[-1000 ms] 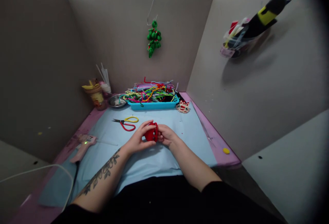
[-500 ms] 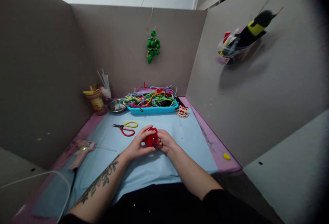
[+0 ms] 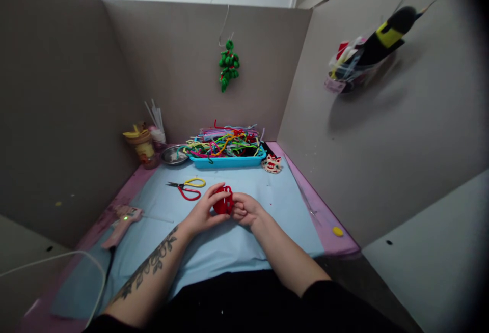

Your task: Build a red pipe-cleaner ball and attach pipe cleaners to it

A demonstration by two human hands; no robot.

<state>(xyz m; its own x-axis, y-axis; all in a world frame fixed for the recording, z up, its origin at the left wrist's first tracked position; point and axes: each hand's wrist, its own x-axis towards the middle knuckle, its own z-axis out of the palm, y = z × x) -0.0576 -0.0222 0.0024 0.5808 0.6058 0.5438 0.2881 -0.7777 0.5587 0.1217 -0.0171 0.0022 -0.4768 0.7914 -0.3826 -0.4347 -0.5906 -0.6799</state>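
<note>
A small red craft piece (image 3: 222,204), rounded and fuzzy-looking with gaps along its right side, is held above the blue cloth (image 3: 282,221). My left hand (image 3: 208,211) grips it from the left, thumb below and fingers over the top. From the right, my right hand (image 3: 246,209) has its fingers curled and its thumb and fingertip pinched at the piece's right edge. Part of the red piece is hidden behind the fingers. Scissors (image 3: 187,189) with one yellow and one red handle lie just beyond my left hand, blades pointing left.
A blue tray (image 3: 229,162) heaped with colourful fuzzy stems stands at the back. Left of it are a metal dish (image 3: 174,156) and a cup (image 3: 143,149). A pink glue gun (image 3: 123,225) with a lit green light lies at left; a yellow disc (image 3: 337,231) sits at right.
The red piece has turned a little in my hands, showing its gapped side differently. My right fingers have curled in more. The camera view has shifted slightly.
</note>
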